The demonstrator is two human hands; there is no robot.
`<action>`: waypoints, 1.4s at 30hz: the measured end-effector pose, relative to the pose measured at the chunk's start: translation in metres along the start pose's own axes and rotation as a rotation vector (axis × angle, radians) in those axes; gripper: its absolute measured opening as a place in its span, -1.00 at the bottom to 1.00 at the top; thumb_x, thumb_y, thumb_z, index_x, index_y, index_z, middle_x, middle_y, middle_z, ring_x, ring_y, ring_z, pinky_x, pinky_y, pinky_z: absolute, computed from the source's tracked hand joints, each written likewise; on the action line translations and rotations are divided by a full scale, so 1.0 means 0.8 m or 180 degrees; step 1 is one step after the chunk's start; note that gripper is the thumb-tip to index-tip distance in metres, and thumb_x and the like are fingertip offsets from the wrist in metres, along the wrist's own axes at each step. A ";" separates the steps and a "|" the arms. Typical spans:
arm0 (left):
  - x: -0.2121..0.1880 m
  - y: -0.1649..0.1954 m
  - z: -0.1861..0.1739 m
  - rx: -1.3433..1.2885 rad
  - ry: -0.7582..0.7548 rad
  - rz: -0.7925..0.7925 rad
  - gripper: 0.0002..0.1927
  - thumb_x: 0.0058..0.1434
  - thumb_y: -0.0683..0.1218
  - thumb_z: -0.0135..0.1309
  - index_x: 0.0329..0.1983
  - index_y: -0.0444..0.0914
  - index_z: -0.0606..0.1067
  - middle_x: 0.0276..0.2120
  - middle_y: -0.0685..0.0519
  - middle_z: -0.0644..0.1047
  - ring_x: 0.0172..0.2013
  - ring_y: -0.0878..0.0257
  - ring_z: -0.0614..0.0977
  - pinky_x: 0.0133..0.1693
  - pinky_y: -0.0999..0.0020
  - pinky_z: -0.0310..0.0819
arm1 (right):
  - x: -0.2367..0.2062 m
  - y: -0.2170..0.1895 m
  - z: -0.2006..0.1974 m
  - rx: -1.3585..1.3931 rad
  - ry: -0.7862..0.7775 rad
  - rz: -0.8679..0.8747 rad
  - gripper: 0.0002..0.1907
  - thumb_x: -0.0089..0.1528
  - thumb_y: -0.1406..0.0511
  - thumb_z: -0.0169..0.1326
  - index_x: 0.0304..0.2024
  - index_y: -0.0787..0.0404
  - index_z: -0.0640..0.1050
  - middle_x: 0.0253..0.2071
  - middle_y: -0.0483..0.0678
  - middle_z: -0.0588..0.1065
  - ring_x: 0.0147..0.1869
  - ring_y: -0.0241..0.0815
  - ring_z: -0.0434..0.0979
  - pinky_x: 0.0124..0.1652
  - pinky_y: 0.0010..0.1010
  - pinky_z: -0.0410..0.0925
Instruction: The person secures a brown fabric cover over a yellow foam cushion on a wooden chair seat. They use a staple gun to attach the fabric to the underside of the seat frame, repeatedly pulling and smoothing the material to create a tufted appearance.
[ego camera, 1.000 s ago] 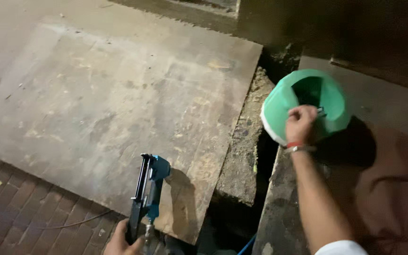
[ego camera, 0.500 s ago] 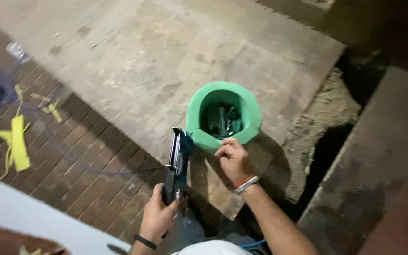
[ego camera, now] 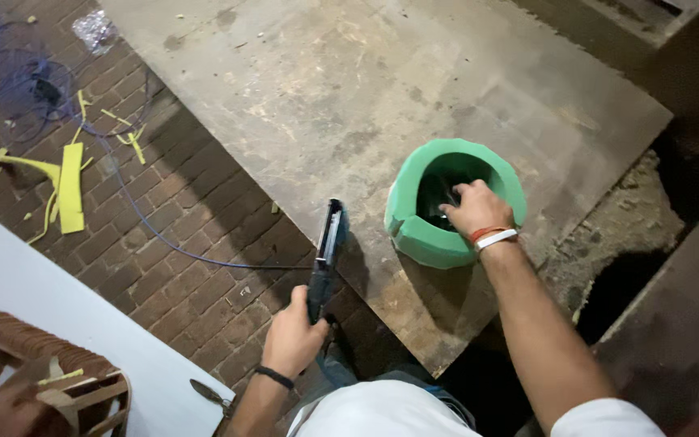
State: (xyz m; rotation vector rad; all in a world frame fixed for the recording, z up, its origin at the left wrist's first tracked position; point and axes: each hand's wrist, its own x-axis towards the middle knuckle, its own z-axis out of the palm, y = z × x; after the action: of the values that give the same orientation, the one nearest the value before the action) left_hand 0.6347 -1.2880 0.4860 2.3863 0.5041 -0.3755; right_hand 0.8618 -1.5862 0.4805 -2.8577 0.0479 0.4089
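Crumpled clear wrapper [ego camera: 95, 31], top left.

Floor: we see dark red brick paving [ego camera: 180, 243].
Sheet: a large worn grey board [ego camera: 349, 105] lies on it.
Scraps: yellow foam strips [ego camera: 69, 186], beside a thin blue cable [ego camera: 135, 214].
Corner: a white flat panel [ego camera: 50, 316].

Right hand [ego camera: 476, 209] fingers hidden inside green bucket [ego camera: 414, 235].

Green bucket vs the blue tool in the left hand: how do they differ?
The green bucket is round, wide and open-topped; the blue tool is long and narrow. The bucket sits on the concrete slab, while the tool is held up off it in the left hand. The right hand reaches into the bucket; the left hand wraps the tool's handle. Each has one hand on it.
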 end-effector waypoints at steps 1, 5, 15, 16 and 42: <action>0.002 0.000 0.001 0.0100 -0.0009 0.0092 -0.51 0.08 -0.08 0.15 0.05 -0.21 0.28 -0.40 -0.34 0.58 -0.27 -0.32 0.61 -0.22 -0.20 0.45 | 0.004 0.000 0.003 0.0005 0.0032 0.0010 -0.47 0.18 -0.01 0.23 0.18 -0.09 0.56 0.17 0.04 0.45 0.12 0.14 0.54 0.05 -0.03 0.42; 0.004 0.003 -0.002 0.0302 -0.0020 0.0318 -0.56 0.11 -0.07 0.13 0.00 -0.25 0.26 -0.44 -0.33 0.58 -0.29 -0.32 0.61 -0.23 -0.23 0.46 | 0.016 0.005 0.004 -0.0090 0.0016 0.0195 -0.49 0.18 -0.01 0.27 0.13 -0.02 0.60 0.15 0.09 0.44 0.12 0.18 0.53 0.05 -0.04 0.42; 0.007 0.003 -0.006 0.0463 -0.0082 0.0409 -0.54 0.10 -0.12 0.09 0.03 -0.27 0.22 -0.46 -0.30 0.58 -0.34 -0.29 0.62 -0.27 -0.21 0.48 | 0.004 0.005 0.010 0.1238 0.1023 0.0132 -0.72 0.20 0.11 0.26 -0.12 0.09 0.64 -0.14 -0.03 0.64 -0.06 0.02 0.63 -0.06 -0.12 0.43; 0.006 0.002 -0.005 0.0478 -0.0048 0.0494 -0.55 0.11 -0.12 0.09 0.02 -0.28 0.23 -0.47 -0.29 0.58 -0.34 -0.29 0.62 -0.27 -0.21 0.48 | 0.003 0.005 0.011 0.1238 0.0951 0.0172 -0.72 0.18 0.11 0.29 -0.14 0.08 0.65 -0.17 -0.04 0.64 -0.08 0.00 0.64 -0.07 -0.14 0.44; 0.001 -0.031 0.029 0.0771 -0.0088 0.0593 -0.49 0.11 -0.20 0.06 0.10 -0.38 0.21 -0.45 -0.27 0.59 -0.36 -0.23 0.65 -0.30 -0.13 0.55 | -0.066 -0.088 0.037 0.3527 0.0400 -0.1389 -0.55 0.23 0.43 0.25 0.14 0.26 0.41 -0.11 0.07 0.60 -0.10 -0.18 0.68 -0.13 -0.39 0.59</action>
State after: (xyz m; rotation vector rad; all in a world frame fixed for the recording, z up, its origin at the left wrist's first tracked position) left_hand 0.6213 -1.2858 0.4546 2.6311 0.2307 -0.4041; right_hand 0.8078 -1.5110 0.4852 -1.7225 -0.2441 0.0531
